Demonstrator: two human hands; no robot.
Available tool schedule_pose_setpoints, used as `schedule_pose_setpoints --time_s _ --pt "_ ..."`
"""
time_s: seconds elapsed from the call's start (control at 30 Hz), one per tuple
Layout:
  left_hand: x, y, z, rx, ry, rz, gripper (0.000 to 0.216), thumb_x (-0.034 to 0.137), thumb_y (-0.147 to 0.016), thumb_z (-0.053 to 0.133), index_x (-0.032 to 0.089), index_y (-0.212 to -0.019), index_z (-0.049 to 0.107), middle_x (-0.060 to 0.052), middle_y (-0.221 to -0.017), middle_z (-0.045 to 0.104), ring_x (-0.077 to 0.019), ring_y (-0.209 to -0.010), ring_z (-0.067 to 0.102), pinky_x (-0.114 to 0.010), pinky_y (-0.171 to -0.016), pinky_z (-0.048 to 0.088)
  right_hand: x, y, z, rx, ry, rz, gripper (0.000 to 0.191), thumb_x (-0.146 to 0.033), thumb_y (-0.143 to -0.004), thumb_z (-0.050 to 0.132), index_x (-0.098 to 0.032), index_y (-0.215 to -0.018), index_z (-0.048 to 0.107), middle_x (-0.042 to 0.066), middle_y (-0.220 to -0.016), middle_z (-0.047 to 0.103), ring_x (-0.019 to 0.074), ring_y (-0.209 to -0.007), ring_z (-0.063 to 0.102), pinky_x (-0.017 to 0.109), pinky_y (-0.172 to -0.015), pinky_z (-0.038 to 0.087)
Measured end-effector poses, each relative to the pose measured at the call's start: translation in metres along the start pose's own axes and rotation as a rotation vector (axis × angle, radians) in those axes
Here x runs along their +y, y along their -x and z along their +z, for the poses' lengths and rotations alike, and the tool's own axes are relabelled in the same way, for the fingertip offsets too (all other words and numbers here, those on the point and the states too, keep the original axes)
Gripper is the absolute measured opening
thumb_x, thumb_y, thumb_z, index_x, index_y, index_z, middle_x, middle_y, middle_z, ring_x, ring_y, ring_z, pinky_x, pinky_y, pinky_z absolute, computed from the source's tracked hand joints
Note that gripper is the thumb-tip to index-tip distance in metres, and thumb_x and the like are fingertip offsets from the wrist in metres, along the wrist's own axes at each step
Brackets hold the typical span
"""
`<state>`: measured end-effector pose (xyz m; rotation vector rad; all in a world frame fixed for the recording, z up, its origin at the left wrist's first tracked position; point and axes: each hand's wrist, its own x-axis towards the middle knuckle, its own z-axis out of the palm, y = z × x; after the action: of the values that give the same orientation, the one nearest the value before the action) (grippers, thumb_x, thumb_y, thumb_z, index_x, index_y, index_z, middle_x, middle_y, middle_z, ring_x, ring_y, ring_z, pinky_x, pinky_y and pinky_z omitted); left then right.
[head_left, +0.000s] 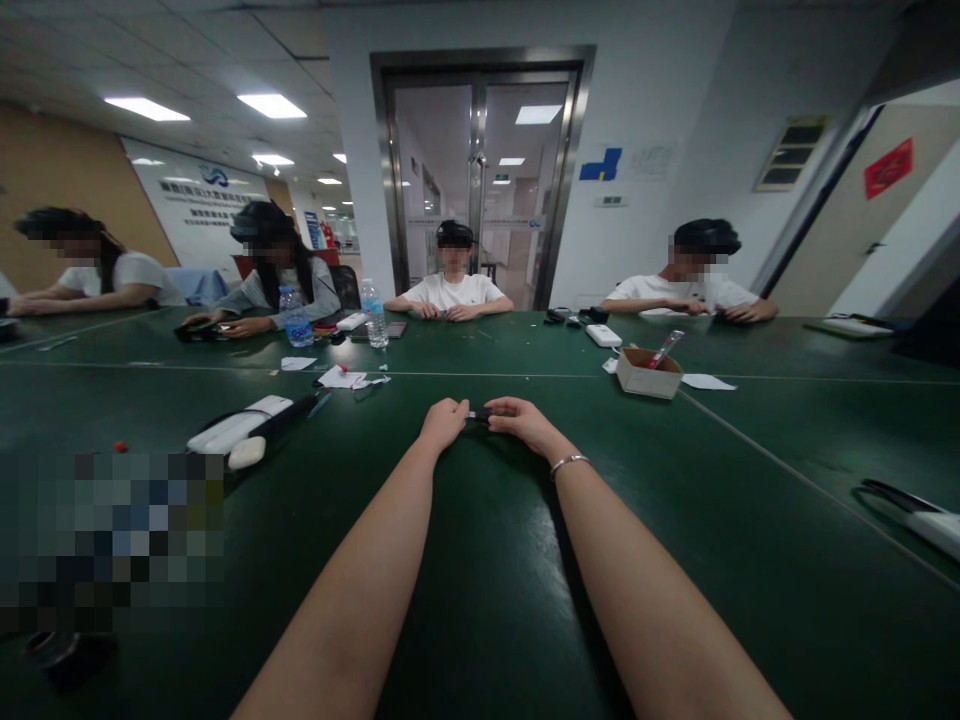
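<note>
Both my arms stretch forward over a dark green table [480, 560]. My left hand [444, 421] and my right hand [523, 418] meet at the middle of the table, fingers curled closed. Between them they pinch a small dark object [478, 414] with a pale spot, too small to name. A thin bracelet [568, 462] circles my right wrist.
A small cardboard box [649, 373] with a red-tipped tool stands to the far right. White devices [238, 430] lie at the left, paper scraps [341, 377] and water bottles [374, 314] beyond. Several other people sit along the far edge. A white-handled tool [919, 512] lies at the right.
</note>
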<state>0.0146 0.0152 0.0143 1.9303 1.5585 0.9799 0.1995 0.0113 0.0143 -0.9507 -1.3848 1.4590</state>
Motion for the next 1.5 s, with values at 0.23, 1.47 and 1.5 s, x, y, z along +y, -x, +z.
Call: schedule_pose_setpoints --time_s 0.23,1.47,1.5 --pt "0.003 0.004 -0.001 0.0 -0.046 0.036 0.059 0.05 -0.088 0.032 0.02 -0.042 0.055 -0.006 -0.055 0.058 -0.0195 -0.058 0.055 -0.031 -0.068 0.039 -0.003 0.001 0.003 0.031 -0.025 0.031 0.021 0.002 -0.074 0.064 -0.012 -0.09 0.064 0.005 -0.082 0.067 0.0129 -0.073 0.067 0.018 -0.063 0.058" --pt "-0.002 0.003 0.002 -0.099 0.276 0.094 0.029 0.043 -0.079 0.054 0.016 -0.082 0.063 -0.003 -0.07 0.064 -0.0159 -0.068 0.06 -0.028 -0.068 0.046 -0.006 0.004 0.004 0.102 -0.061 0.066 0.015 0.001 -0.079 0.061 -0.009 -0.089 0.062 0.009 -0.081 0.068 0.0158 -0.07 0.069 0.026 -0.07 0.059" --pt "-0.002 0.003 0.002 -0.102 0.262 0.088 0.031 0.045 -0.079 0.053 0.016 -0.082 0.063 -0.002 -0.07 0.064 -0.0159 -0.068 0.06 -0.028 -0.067 0.045 -0.006 0.004 0.004 0.098 -0.061 0.065 0.015 0.002 -0.079 0.061 -0.009 -0.089 0.062 0.009 -0.08 0.068 0.0157 -0.07 0.069 0.025 -0.069 0.059"
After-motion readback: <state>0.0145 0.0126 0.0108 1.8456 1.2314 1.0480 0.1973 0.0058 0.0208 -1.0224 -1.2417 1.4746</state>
